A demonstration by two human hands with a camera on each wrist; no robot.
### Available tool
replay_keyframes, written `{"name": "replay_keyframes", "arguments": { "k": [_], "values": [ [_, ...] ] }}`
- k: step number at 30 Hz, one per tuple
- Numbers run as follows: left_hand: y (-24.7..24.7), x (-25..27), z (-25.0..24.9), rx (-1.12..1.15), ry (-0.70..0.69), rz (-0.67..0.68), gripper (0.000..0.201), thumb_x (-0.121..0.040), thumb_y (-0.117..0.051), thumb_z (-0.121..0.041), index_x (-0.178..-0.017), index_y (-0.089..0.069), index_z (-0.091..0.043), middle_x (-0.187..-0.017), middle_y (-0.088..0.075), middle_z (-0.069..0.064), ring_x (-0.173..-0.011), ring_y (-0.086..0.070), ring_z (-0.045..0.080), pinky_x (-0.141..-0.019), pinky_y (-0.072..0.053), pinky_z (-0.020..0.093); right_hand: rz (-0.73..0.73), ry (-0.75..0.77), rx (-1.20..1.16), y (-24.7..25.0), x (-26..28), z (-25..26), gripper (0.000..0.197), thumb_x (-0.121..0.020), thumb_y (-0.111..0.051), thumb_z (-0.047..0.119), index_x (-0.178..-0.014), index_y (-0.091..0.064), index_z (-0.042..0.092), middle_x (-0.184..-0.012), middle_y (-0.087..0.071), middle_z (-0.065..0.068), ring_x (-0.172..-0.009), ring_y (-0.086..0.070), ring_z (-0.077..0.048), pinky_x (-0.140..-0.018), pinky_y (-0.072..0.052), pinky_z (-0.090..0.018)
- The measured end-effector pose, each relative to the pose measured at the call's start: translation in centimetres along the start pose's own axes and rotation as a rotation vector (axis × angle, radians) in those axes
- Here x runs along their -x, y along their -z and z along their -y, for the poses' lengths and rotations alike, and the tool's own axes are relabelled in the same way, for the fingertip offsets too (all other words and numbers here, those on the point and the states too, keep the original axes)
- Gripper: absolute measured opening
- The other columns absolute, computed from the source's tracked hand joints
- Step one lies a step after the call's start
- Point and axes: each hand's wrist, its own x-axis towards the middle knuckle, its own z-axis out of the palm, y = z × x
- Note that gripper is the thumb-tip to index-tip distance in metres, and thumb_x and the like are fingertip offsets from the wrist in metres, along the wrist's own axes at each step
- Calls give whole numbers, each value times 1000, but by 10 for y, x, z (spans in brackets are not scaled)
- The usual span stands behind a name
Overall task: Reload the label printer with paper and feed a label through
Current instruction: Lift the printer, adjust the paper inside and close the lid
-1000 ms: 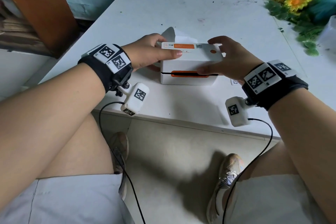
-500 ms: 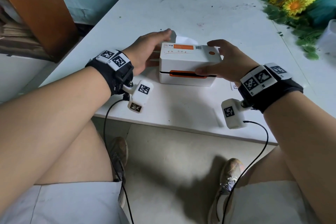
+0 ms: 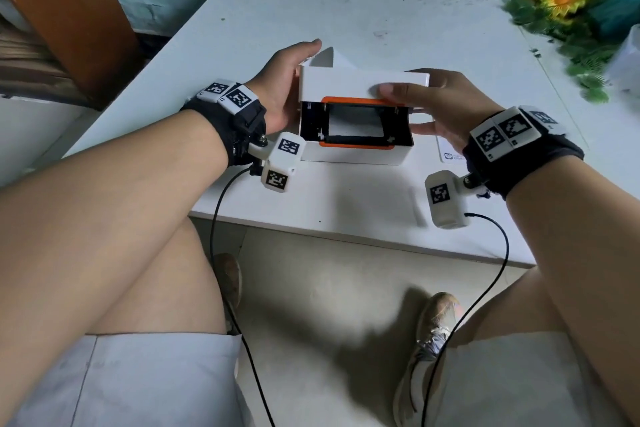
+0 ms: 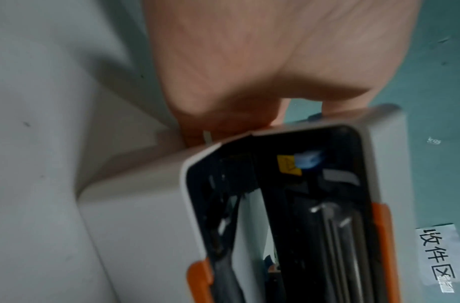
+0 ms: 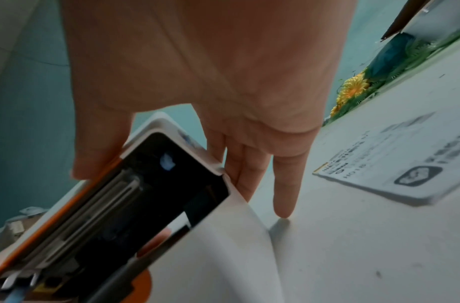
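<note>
Lid (image 3: 363,84) swung up since earlier frame | printer (image 3: 353,152) sat on table (image 3: 346,10) | right hand (image 3: 440,107) pinched lid's front edge | left hand (image 3: 280,80) lay flat, fingers straight, against printer's side

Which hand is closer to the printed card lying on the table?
Right. The right hand holds the printer lid just beside the card; the left hand is across the printer.
</note>
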Motion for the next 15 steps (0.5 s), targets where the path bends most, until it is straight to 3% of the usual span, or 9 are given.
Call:
{"name": "replay_keyframes", "arguments": {
  "k": [2, 4, 7, 11, 13, 15],
  "values": [
    [2, -2, 1, 21, 12, -6, 48, -89, -64, -57, -121, -72, -21, -128, -71, 13, -109, -69, 31, -104, -51, 43, 2, -6, -39, -2, 2, 1, 72, -66, -92, 63, -121, -79, 18, -121, -80, 6, -121, -72, -17, -111, -50, -51],
    [4, -4, 2, 18, 33, -8, 46, -87, -67, -58, -116, -74, -23, -125, -71, 9, -112, -67, 31, -112, -46, 46, 5, -27, -83, -6, 4, 4, 53, -74, -87, 61, -114, -83, 26, -112, -80, 6, -117, -74, -17, -111, -50, -49],
    [5, -9, 3, 19, 43, -14, 34, -90, -64, -56, -96, -79, -27, -114, -74, 4, -109, -68, 30, -117, -42, 49, 1, -55, -149, -12, 3, 6, 54, -79, -80, 62, -122, -80, 29, -98, -76, 9, -110, -76, -15, -108, -53, -47],
    [6, -12, 4, 21, 63, 6, 38, -93, -59, -57, -108, -74, -24, -116, -70, 6, -106, -67, 29, -109, -49, 45, 11, -66, -232, -16, 1, 7, 51, -82, -79, 59, -123, -80, 28, -88, -77, 13, -101, -76, -15, -105, -57, -46],
    [5, -11, 3, 19, 71, 30, 33, -92, -61, -53, -102, -73, -24, -104, -70, 5, -98, -64, 28, -97, -51, 41, 9, -71, -267, -15, 1, 6, 54, -83, -81, 53, -127, -77, 22, -86, -77, 11, -104, -77, -18, -105, -58, -47],
    [5, -10, 3, -12, 83, 32, 28, -88, -65, -51, -95, -71, -24, -94, -67, 3, -96, -59, 27, -96, -48, 41, 16, -64, -296, -13, 1, 5, 53, -84, -84, 48, -126, -75, 17, -87, -77, 8, -105, -78, -19, -104, -59, -49]
  ]
}}
